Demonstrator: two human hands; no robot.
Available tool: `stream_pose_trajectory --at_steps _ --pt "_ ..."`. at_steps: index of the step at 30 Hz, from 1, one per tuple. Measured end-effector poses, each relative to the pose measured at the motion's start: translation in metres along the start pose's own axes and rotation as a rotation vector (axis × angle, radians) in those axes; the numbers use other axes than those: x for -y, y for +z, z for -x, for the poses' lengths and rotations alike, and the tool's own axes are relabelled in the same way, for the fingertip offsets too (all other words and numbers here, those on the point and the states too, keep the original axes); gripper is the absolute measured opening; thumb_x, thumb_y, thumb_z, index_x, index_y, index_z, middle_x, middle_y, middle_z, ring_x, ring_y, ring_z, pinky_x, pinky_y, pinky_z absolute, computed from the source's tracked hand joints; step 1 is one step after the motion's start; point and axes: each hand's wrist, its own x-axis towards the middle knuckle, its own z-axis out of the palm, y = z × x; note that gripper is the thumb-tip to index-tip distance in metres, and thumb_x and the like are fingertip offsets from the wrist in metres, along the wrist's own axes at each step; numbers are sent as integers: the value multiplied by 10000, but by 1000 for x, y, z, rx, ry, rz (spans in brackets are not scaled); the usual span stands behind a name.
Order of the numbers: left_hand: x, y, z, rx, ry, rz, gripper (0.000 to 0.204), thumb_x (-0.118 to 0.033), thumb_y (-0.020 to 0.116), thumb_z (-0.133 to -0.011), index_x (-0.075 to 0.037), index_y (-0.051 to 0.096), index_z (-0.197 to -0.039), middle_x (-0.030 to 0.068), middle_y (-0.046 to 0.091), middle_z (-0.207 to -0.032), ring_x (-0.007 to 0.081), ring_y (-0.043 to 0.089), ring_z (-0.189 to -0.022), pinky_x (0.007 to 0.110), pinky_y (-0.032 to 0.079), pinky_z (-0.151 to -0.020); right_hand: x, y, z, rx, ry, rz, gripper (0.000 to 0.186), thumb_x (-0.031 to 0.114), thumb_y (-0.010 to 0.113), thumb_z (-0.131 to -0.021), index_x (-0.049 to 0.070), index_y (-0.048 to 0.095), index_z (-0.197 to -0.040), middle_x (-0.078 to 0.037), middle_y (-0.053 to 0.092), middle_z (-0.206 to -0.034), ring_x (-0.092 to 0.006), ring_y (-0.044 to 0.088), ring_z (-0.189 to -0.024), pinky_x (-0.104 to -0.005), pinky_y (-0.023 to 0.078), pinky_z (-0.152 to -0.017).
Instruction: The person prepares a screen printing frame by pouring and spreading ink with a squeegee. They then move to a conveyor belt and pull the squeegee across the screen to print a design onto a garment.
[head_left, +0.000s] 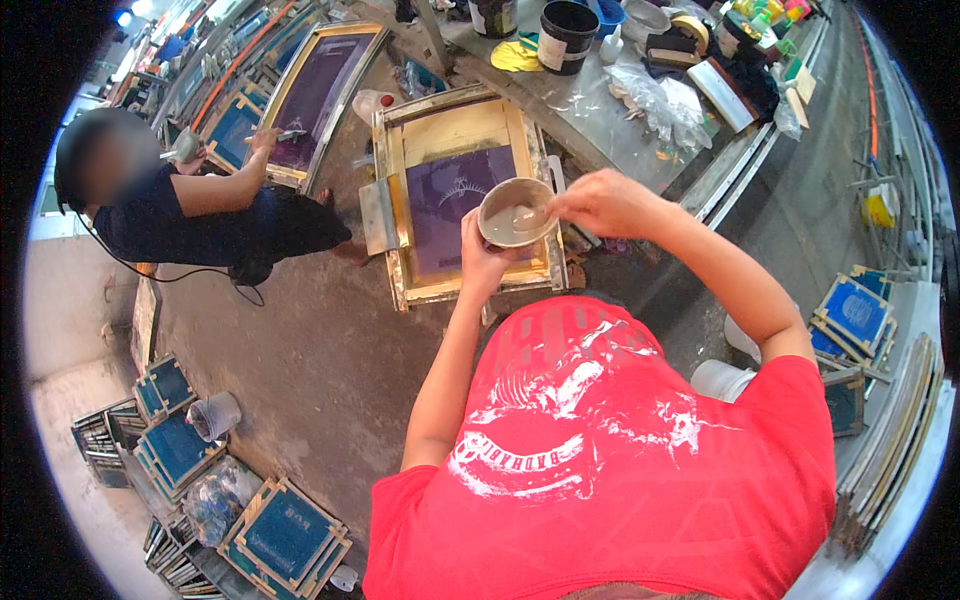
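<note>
A red shirt fills the near ground, splashed with white, and 2 bare arms reach out from it. Here's the left hand, curled firmly around the near left side of a bowl, gripping it. Over comes the right arm from the other side: the right hand is bunched at the bowl's right rim, fingertips drawn together, though I can't tell whether they grip anything. Pale grey-brown stuff sits inside the bowl, and the bowl is up in front of the shirt, seen over the right part of a framed screen. That screen shows purple mesh with a pale, spiky arc on it.

Down left on the floor, a grey bucket lies tipped beside stacked blue screens. Farther off, a bench carries a black tub, a yellow cloth just beside it and a crumpled clear bag. And across to the left, a co-worker in dark clothes leans to a 2nd purple screen, 1 hand over its lower end, the other holding a small pot.
</note>
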Motion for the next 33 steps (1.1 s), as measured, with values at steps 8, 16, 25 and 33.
stream_pose_trajectory --at_steps 8,16,25,33 --pt "6 19 -11 17 90 -110 786 -143 940 -570 -52 568 -1256 110 545 -1249 291 536 -1181 391 449 -1014 -20 -4 12 -146 124 -77 179 157 620 -952 58 741 -1039 -163 708 -831 -350 676 -739 -407 542 -698" --pt "-4 85 -26 164 -47 89 843 -153 961 -615 -23 513 -1317 92 593 -1271 222 584 -1174 358 470 -1020 -41 -23 47 -288 637 402 384 333 616 -969 97 655 -1269 -169 700 -844 -371 687 -802 -474 526 -717" --pt "-9 101 -28 -32 -96 85 799 -98 947 -619 -21 520 -1290 103 606 -1259 226 594 -1172 366 477 -1023 -238 -56 -23 -868 588 -299 899 438 857 -737 -12 462 -1408 -217 589 -1263 -311 609 -1127 -377 493 -954" --pt "-25 74 23 -307 -289 180 801 -45 932 -638 -49 475 -1296 82 585 -1269 204 587 -1173 354 494 -1003 -311 -20 -92 -1004 367 -386 1204 337 956 -596 -41 273 -1512 -218 465 -1477 -328 505 -1336 -412 421 -1101"
